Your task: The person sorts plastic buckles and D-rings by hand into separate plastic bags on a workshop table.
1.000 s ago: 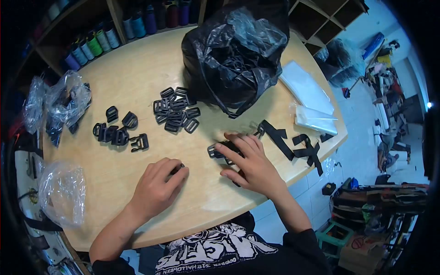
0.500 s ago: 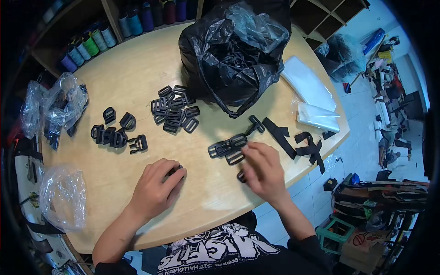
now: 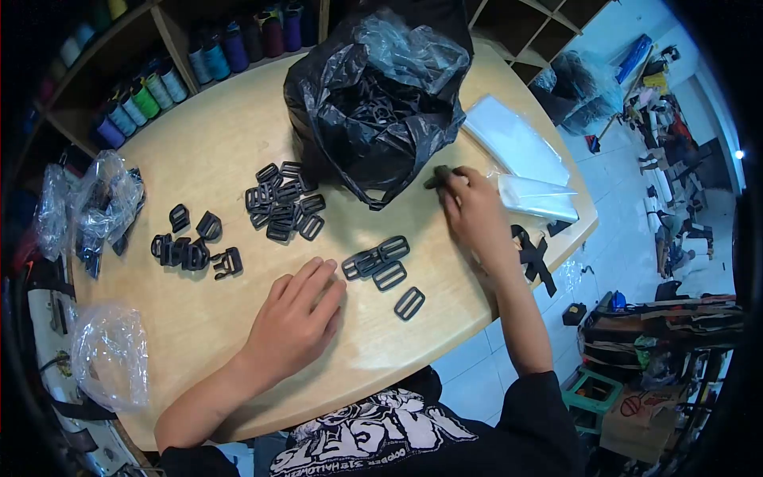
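My right hand [image 3: 475, 208] is closed on a small dark piece [image 3: 438, 176] near the black bag's right side; motion blurs the piece. Palm down on the table, my left hand [image 3: 298, 322] has its fingers apart and nothing visible in it. Between the hands lie several black slider buckles [image 3: 389, 276], with one separate slider [image 3: 409, 304] nearer me. Another pile of black sliders [image 3: 282, 203] is left of the bag. Black side-release buckle parts [image 3: 191, 253] are grouped at the left.
The black plastic bag [image 3: 373, 119] stands open at the back, holding black parts. Clear plastic sheets [image 3: 520, 143] and black straps [image 3: 534, 258] lie right. Crumpled clear plastic [image 3: 110, 350] is at the left edge. Thread spools [image 3: 145, 99] fill the shelf.
My right hand has moved up and away from the sliders toward the bag. My left hand has shifted slightly right and opened. The black strap piece and part beside the sliders are gone from their place.
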A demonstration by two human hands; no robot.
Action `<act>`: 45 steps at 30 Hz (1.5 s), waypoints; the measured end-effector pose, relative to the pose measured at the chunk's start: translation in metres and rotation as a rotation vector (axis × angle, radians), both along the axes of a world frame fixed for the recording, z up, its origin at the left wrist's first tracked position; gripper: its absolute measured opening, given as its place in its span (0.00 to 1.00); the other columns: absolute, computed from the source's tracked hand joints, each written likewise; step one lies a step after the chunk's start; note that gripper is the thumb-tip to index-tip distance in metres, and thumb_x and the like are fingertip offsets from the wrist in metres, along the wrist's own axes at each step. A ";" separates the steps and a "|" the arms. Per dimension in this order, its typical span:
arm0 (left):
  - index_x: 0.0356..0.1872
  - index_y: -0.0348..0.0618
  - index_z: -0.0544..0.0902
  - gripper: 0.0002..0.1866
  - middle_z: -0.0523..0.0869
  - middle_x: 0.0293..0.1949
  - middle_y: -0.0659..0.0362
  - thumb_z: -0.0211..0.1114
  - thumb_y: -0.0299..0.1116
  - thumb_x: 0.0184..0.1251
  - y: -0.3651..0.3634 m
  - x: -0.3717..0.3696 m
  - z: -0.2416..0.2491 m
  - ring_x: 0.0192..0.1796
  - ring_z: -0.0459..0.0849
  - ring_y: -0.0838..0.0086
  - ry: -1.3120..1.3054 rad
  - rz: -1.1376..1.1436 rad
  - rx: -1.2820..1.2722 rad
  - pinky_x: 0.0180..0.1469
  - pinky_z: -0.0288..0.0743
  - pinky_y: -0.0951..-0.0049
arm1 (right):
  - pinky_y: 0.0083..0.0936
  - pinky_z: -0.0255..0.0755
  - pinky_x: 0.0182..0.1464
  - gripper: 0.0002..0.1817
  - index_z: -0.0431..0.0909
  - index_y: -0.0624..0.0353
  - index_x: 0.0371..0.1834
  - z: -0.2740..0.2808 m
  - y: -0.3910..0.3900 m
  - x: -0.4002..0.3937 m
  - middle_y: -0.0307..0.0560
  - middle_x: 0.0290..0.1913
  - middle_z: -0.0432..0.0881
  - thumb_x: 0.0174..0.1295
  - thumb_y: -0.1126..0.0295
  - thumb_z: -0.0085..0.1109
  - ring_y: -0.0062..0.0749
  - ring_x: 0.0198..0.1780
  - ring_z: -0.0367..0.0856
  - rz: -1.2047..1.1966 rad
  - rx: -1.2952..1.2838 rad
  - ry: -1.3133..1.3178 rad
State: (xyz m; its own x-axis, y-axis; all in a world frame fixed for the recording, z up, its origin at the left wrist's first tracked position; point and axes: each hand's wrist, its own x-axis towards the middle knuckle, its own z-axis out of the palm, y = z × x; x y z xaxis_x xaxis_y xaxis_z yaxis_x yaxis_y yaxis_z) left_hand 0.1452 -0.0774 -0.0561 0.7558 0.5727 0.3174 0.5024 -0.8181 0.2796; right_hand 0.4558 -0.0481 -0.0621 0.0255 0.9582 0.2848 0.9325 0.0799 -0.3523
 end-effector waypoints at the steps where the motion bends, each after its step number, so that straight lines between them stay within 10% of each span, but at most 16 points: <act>1: 0.49 0.38 0.80 0.18 0.78 0.56 0.48 0.68 0.29 0.55 -0.001 -0.006 0.001 0.62 0.76 0.57 0.014 0.008 0.022 0.56 0.70 0.61 | 0.39 0.74 0.53 0.14 0.79 0.60 0.50 -0.001 0.004 0.005 0.56 0.50 0.78 0.61 0.71 0.59 0.51 0.52 0.78 -0.017 0.057 -0.060; 4: 0.47 0.38 0.80 0.18 0.79 0.54 0.48 0.68 0.28 0.54 -0.007 -0.018 0.002 0.60 0.76 0.57 -0.029 0.080 0.052 0.55 0.70 0.61 | 0.40 0.73 0.53 0.14 0.78 0.61 0.49 0.002 0.002 -0.011 0.58 0.52 0.78 0.60 0.71 0.60 0.55 0.51 0.78 -0.008 0.230 -0.086; 8: 0.46 0.40 0.80 0.17 0.80 0.52 0.50 0.69 0.27 0.53 -0.006 -0.036 -0.001 0.58 0.78 0.57 -0.018 0.123 0.020 0.53 0.71 0.61 | 0.40 0.69 0.56 0.22 0.76 0.55 0.58 0.029 -0.028 -0.057 0.56 0.56 0.74 0.59 0.65 0.63 0.52 0.56 0.74 0.323 -0.228 0.359; 14: 0.43 0.41 0.81 0.15 0.81 0.47 0.53 0.71 0.29 0.54 -0.003 -0.043 -0.003 0.54 0.80 0.60 -0.075 0.093 -0.023 0.52 0.72 0.63 | 0.46 0.56 0.65 0.26 0.76 0.44 0.60 0.016 -0.035 -0.092 0.50 0.66 0.67 0.59 0.52 0.63 0.45 0.68 0.62 0.531 -0.170 -0.072; 19: 0.43 0.41 0.81 0.17 0.80 0.47 0.54 0.72 0.33 0.53 0.017 -0.067 0.001 0.54 0.78 0.59 -0.149 0.252 0.157 0.52 0.71 0.59 | 0.43 0.56 0.65 0.28 0.75 0.46 0.63 0.023 -0.041 -0.077 0.53 0.62 0.70 0.57 0.56 0.66 0.48 0.64 0.67 0.510 -0.170 0.067; 27: 0.76 0.48 0.55 0.65 0.55 0.74 0.46 0.82 0.55 0.32 0.054 -0.137 0.028 0.76 0.52 0.49 0.114 0.674 -0.217 0.73 0.52 0.54 | 0.26 0.76 0.42 0.22 0.79 0.59 0.56 0.045 -0.008 -0.090 0.51 0.47 0.81 0.56 0.78 0.65 0.38 0.39 0.82 0.487 0.219 0.314; 31: 0.77 0.46 0.49 0.70 0.54 0.74 0.43 0.83 0.57 0.30 0.062 -0.145 0.009 0.77 0.50 0.47 0.055 0.708 -0.298 0.73 0.50 0.48 | 0.26 0.78 0.44 0.21 0.78 0.59 0.55 0.055 0.010 -0.120 0.50 0.47 0.80 0.57 0.76 0.65 0.38 0.41 0.83 0.627 0.036 0.376; 45: 0.75 0.65 0.58 0.61 0.54 0.74 0.41 0.77 0.66 0.33 0.069 -0.088 0.005 0.77 0.47 0.43 0.120 0.715 -0.175 0.71 0.43 0.39 | 0.28 0.76 0.35 0.11 0.80 0.62 0.42 0.088 0.044 -0.127 0.47 0.32 0.81 0.55 0.80 0.62 0.37 0.33 0.82 0.701 0.371 0.353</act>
State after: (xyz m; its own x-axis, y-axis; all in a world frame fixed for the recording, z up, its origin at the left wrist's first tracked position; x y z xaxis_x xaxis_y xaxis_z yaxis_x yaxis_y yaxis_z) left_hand 0.0568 -0.0087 -0.0507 0.2036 0.9722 0.1154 0.9307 -0.2288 0.2855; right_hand 0.3291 -0.0042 0.0261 -0.3905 0.6327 0.6688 0.4658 0.7624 -0.4492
